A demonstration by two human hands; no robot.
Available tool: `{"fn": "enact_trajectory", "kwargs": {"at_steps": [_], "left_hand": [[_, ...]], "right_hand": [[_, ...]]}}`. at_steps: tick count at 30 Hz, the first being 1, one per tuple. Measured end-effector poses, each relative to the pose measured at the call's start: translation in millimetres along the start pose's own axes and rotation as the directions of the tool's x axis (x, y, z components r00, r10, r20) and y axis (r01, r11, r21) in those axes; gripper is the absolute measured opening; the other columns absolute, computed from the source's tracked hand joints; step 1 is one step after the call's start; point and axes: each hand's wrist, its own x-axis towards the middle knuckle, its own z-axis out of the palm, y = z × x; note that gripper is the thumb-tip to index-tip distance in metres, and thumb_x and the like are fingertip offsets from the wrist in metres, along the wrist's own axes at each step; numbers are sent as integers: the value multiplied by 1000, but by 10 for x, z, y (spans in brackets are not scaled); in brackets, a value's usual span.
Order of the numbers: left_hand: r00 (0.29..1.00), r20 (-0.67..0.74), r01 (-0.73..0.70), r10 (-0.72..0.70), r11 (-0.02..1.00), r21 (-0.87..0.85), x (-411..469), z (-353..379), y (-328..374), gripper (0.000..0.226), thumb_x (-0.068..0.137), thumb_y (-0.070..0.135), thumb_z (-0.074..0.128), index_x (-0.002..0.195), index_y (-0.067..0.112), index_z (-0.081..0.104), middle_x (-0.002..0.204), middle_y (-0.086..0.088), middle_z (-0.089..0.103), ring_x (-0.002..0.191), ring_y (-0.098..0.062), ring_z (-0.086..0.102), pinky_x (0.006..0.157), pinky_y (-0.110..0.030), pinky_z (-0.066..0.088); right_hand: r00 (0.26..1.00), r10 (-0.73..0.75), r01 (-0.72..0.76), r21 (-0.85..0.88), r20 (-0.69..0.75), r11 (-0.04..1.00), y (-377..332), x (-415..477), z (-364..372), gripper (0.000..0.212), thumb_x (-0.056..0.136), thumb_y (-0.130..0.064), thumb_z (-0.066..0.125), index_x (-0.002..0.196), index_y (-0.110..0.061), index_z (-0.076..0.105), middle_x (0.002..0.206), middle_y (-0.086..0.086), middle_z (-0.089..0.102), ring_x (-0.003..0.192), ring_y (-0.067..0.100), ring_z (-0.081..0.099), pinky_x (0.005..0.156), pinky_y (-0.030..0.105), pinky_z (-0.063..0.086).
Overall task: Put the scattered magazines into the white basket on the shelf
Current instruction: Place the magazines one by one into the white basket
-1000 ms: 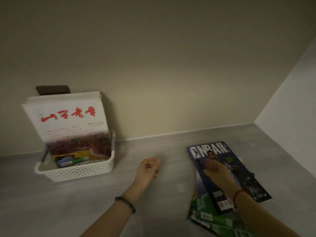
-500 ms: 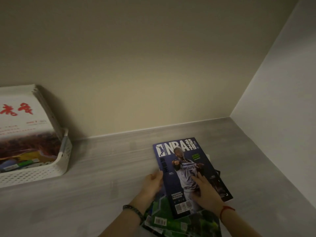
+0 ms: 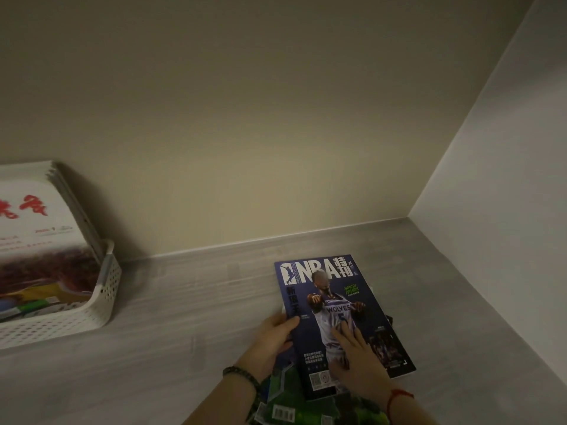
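Below a beige back wall (image 3: 245, 133) and a white side wall (image 3: 506, 179) at 3 o'clock, the grey wood-grain shelf (image 3: 199, 317) carries the white basket (image 3: 104, 305) at 9 o'clock, holding upright magazines (image 3: 40, 240) that lean back towards the wall. At 5 o'clock, well apart from it, the NBA magazine (image 3: 331, 289) lies atop green-covered magazines (image 3: 285, 406). The left hand (image 3: 273, 335) grasps its left edge, thumb on the cover, while the right hand (image 3: 362, 363) rests flat on it, fingers straight.

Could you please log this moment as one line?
left hand: grips edge of blue glossy NBA magazine | right hand: flat on its cover | white perforated plastic basket: left, holds magazines
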Motion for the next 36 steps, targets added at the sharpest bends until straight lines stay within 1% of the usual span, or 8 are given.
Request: {"fn": "enact_trajectory", "kwargs": {"at_steps": [5,10,16,20,25,28,31,36], "left_hand": [[997,64,-54,44,987,154,-111,174,-84,40,84,0,52,118,20,45,124,-9,58,103,-26,60,68,-30,54],[956,122,-287,266,937,200,-291,-63,39,60,84,-9,43,133,25,39,127,-1,56,113,-20,54,93,-35,50],[873,235,-457,427,885,89,-685,-977,473,48,85,-12,45,112,27,54,106,-1,67,94,-23,64,86,-43,50],[829,114,-553,548,833,15,-1052,-1731,786,40,84,-15,44,115,9,52,112,-8,62,87,-11,67,80,-27,54],[736,-189,-654,650,755,47,-1531,-2809,1245,23,89,2,49,108,10,59,107,-9,63,70,1,69,63,-13,55],[653,-373,-678,659,728,100,-1732,-3457,1499,23,86,4,54,108,2,62,95,-5,68,65,2,67,64,-14,56],[564,-481,-678,671,709,193,-1855,-4017,1726,23,83,3,58,105,-5,62,74,3,72,57,3,65,61,-15,56],[517,-596,-631,615,744,220,-1809,-4599,1880,21,79,3,64,99,-4,64,101,-24,67,81,-28,63,85,-44,52]], "right_hand": [[999,-28,23,124,36,992,-121,-98,67,70,90,-39,45,143,-28,1,155,0,-9,142,26,-12,117,45,7],[970,48,67,448,-239,891,-222,-227,-25,62,86,-20,57,139,-24,24,136,-1,42,121,12,43,104,33,39],[903,259,163,830,-344,534,-648,-127,-332,48,90,-9,48,134,-13,29,131,18,47,114,36,49,94,55,44],[868,203,286,790,-454,543,-1368,-63,-547,13,88,3,46,94,-7,52,103,25,61,85,38,59,66,41,56],[817,-28,490,667,-576,561,-2678,60,-526,32,83,10,52,67,-18,49,73,13,58,71,32,57,66,44,50],[747,-80,578,586,-659,568,-3459,197,-433,42,79,11,56,57,-24,46,50,-8,50,49,2,48,57,25,42],[712,-93,627,569,-696,532,-4098,325,-361,42,78,10,57,59,-27,48,43,-13,47,40,-3,46,55,21,39],[711,-76,613,563,-699,554,-4737,556,-230,8,77,8,59,81,2,63,47,-14,52,44,-3,51,50,3,38]]}}
